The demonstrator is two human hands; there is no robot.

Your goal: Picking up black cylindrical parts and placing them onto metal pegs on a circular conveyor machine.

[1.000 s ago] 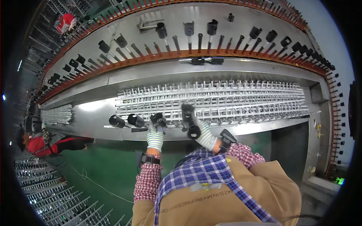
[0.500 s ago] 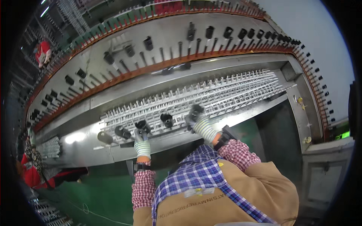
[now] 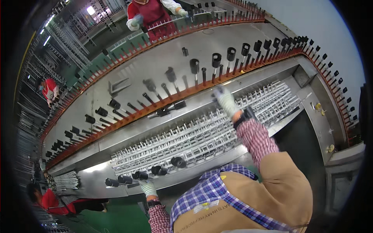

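Several black hollow cylindrical parts (image 3: 178, 162) stand in a row along the near edge of a silver metal rack (image 3: 194, 136). My left hand (image 3: 149, 189), in a striped glove, is at the near left side, its fingers closed against one black cylindrical part (image 3: 140, 175). The part partly hides the fingertips. My right hand (image 3: 226, 101), gloved too, reaches past the rack's far side toward the metal ledge. Its dark fingertips are smeared by motion, and no part shows clearly in it.
Beyond the ledge (image 3: 155, 123) runs an orange-edged line of upright pins (image 3: 204, 76), many topped with black cylinders (image 3: 216, 60). Dark pieces (image 3: 171, 108) lie on the ledge. A person in a red apron (image 3: 155, 17) works across the line; another person (image 3: 52, 202) is at left.
My right hand has left the near-edge black part, which now stands in the row, and has moved out to the far side. My left hand stays by the same part. The view has shifted.
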